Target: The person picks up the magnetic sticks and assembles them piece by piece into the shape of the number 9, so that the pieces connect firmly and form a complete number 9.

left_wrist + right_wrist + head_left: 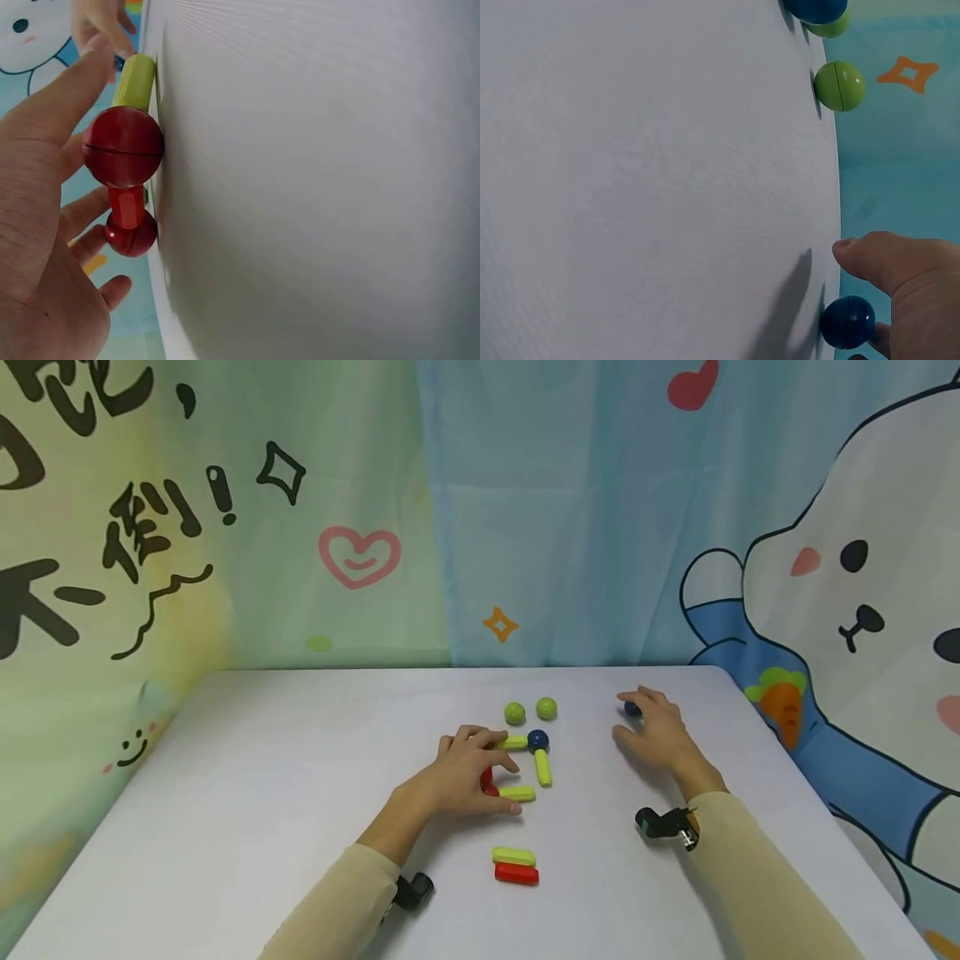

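Observation:
My left hand (471, 772) spreads over the left side of a partly joined frame of toy balls and rods. Its thumb and fingers lie around a red ball (124, 146), which joins a red rod (127, 206) and a yellow-green rod (517, 793). A second red ball (131, 232) ends the red rod, hidden from the head view by the hand. A dark blue ball (537, 740) forms another corner with two yellow-green rods. At the far right, my right hand (662, 731) reaches over a loose dark blue ball (847, 322), thumb and fingers apart.
Two green balls (530, 711) sit behind the frame. In front of it lie a loose yellow-green rod (513, 856) and a red rod (517, 873), side by side. The white table (300, 760) ends at a printed curtain (540, 527).

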`<state>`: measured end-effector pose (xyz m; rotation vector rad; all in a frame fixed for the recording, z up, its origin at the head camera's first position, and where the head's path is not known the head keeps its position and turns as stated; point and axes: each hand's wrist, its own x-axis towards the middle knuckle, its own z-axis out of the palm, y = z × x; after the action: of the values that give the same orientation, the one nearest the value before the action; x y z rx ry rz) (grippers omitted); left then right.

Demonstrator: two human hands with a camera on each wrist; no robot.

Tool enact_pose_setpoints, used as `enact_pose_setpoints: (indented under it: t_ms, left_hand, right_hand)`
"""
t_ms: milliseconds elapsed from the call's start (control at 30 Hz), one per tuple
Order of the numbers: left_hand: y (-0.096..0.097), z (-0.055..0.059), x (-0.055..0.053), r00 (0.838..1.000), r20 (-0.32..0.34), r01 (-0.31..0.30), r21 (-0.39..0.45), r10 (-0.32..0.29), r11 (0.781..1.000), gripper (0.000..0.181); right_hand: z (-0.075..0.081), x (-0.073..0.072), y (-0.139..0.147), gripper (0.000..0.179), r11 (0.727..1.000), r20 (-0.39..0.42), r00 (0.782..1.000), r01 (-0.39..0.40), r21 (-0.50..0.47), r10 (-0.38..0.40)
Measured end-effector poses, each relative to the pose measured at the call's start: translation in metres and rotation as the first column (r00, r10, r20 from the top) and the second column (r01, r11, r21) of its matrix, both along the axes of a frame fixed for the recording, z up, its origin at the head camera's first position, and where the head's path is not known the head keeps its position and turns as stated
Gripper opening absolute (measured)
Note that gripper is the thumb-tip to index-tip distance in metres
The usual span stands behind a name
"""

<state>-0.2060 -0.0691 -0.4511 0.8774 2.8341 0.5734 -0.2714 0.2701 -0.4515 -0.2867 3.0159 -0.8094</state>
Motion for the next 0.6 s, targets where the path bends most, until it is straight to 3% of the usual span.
enact_pose_setpoints:
  t_ms: [167, 600]
  left_hand:
    - [0.001, 0.0, 0.002, 1.0, -0.004, 0.01, -0.001, -0.01, 1.0, 0.049]
    - [-0.002, 0.001, 0.006, 0.998, -0.04, 0.054, 0.003, -0.054, 0.999, 0.038]
  right_hand:
    - [0.001, 0.002, 0.007, 0.058, 1.0, 0.018, 1.0, -0.009, 0.027, 0.008]
    - [0.0, 0.011, 0.012, 0.048, 0.999, -0.041, 0.998, -0.039, 0.013, 0.039]
